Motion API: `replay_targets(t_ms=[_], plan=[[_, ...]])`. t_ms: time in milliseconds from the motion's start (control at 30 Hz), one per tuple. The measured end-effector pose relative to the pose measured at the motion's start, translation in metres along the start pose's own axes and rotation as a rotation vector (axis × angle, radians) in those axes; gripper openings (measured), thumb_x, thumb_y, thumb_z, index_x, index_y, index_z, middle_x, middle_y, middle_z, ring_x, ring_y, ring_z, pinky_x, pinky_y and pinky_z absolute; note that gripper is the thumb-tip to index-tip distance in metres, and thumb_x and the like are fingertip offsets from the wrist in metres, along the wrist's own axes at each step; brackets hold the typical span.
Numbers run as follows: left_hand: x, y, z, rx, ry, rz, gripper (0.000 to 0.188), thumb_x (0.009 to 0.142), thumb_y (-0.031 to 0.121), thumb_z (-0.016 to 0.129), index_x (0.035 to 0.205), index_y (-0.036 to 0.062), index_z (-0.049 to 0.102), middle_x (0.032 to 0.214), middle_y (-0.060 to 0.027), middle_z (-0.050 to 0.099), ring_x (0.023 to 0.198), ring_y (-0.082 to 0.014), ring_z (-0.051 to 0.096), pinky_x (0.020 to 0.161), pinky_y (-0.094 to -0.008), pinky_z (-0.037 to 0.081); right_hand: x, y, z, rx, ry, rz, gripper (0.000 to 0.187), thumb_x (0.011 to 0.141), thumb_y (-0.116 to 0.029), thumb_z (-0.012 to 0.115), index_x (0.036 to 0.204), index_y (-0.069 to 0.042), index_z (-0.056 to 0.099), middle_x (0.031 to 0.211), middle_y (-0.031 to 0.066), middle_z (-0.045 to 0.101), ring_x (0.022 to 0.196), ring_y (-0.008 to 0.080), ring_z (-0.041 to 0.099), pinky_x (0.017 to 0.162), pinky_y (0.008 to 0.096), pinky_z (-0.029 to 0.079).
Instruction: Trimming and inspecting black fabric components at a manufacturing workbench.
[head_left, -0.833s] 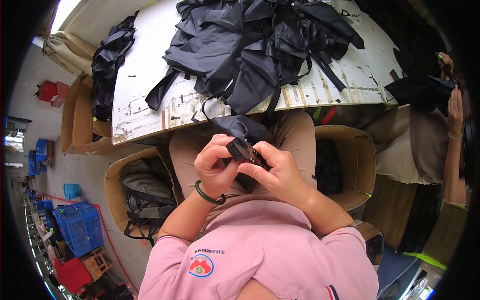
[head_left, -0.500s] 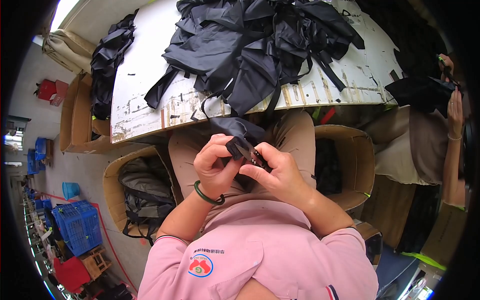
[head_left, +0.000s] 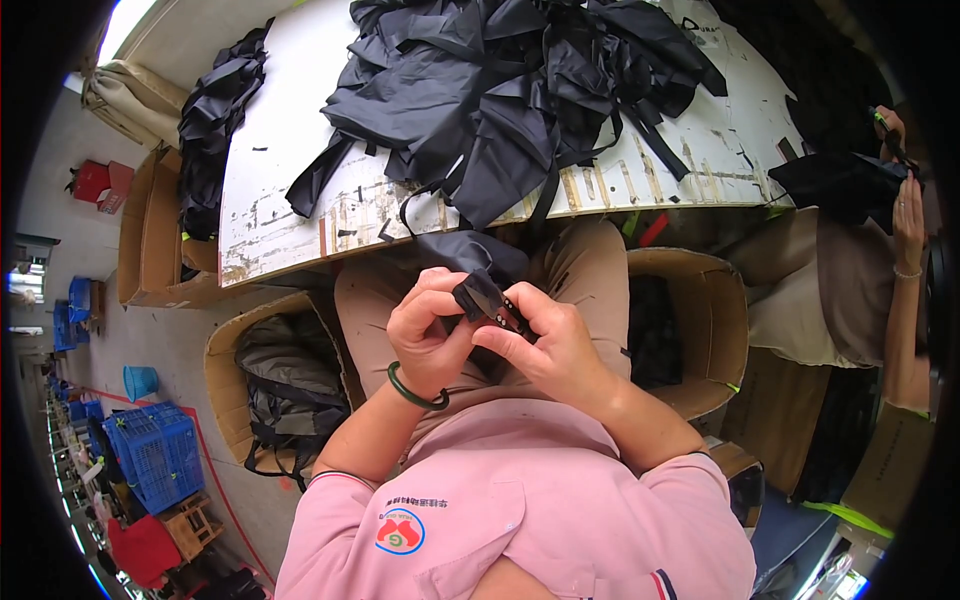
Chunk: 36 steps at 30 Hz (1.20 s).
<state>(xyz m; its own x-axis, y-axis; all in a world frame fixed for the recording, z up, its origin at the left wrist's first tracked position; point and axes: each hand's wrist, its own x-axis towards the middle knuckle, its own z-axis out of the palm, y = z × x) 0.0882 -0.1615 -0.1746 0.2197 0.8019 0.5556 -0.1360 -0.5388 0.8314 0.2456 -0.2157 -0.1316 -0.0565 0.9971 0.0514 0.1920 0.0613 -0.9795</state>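
Observation:
Above my lap, my left hand [head_left: 428, 330] is closed, pinching the edge of a piece of black fabric [head_left: 468, 254] between thumb and fingers. The rest of that piece hangs over my knees below the table edge. My right hand [head_left: 562, 345] is closed around small dark thread snips [head_left: 512, 318], thumb on the near side. Their blades point left, up against the folded fabric at my left fingertips; the tips are hidden there. A big heap of black fabric pieces [head_left: 440, 115] with straps lies on the table in front of me.
The worn white table [head_left: 270, 215] has scraps along its front edge. Cardboard boxes stand left [head_left: 225, 350] and right [head_left: 715, 345] of my legs, the left one holding a grey-black bag [head_left: 290, 365]. At right, another person's hand [head_left: 909, 222] holds black fabric [head_left: 835, 183].
The snips' blades have moved slightly left, further into the fabric, with my right hand shifting a little the same way. My left hand keeps its pinch.

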Motion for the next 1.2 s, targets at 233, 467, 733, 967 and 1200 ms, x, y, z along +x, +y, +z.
replay_targets(t_ms=[233,467,733,967,1200], plan=[[0.001,-0.003,-0.003,-0.032,-0.065,0.029,0.023,0.066,-0.013,0.067,0.079,0.0038,0.059,0.092,-0.0095,0.068,0.078,-0.0188,0.056,0.074,-0.0321,0.042,-0.002,-0.002,-0.004,0.021,-0.026,0.056,0.024,0.086,-0.021,0.072,0.089,-0.003,0.056,0.068,0.003,0.05,0.062,0.0093,0.044,0.055,0.0262,0.039],[0.0,-0.001,-0.013,-0.095,-0.112,-0.128,0.02,0.067,-0.014,0.066,0.078,0.0026,0.06,0.092,-0.0123,0.067,0.081,-0.0189,0.059,0.074,-0.0315,0.043,-0.006,0.007,-0.009,0.065,-0.041,0.072,0.029,0.085,-0.027,0.072,0.088,-0.003,0.058,0.062,0.0073,0.051,0.054,0.0137,0.044,0.051,0.0303,0.039],[0.01,0.003,-0.021,-0.402,-0.267,-0.343,0.014,0.073,-0.014,0.065,0.08,-0.0012,0.062,0.094,-0.0111,0.065,0.086,-0.0162,0.06,0.079,-0.0279,0.046,-0.005,-0.007,-0.029,0.004,-0.177,0.175,0.032,0.084,-0.029,0.073,0.084,-0.002,0.056,0.063,0.0049,0.047,0.057,0.0103,0.041,0.052,0.0293,0.037],[0.012,-0.003,-0.027,-0.511,-0.403,-0.49,0.011,0.073,-0.009,0.067,0.08,-0.0012,0.063,0.092,-0.0096,0.065,0.086,-0.0149,0.059,0.078,-0.0266,0.045,-0.006,-0.005,-0.045,-0.352,-0.254,0.061,0.033,0.083,-0.031,0.072,0.087,-0.003,0.056,0.063,0.0116,0.056,0.053,0.0257,0.054,0.052,0.0352,0.042],[0.01,-0.01,-0.028,-0.541,-0.552,-0.531,0.009,0.075,-0.002,0.069,0.08,-0.0014,0.062,0.09,-0.0085,0.064,0.083,-0.0153,0.058,0.076,-0.0275,0.044,-0.003,-0.005,-0.046,-0.436,-0.341,0.011,0.037,0.084,-0.04,0.069,0.086,-0.005,0.055,0.062,0.0136,0.059,0.058,0.035,0.059,0.054,0.0417,0.044]])
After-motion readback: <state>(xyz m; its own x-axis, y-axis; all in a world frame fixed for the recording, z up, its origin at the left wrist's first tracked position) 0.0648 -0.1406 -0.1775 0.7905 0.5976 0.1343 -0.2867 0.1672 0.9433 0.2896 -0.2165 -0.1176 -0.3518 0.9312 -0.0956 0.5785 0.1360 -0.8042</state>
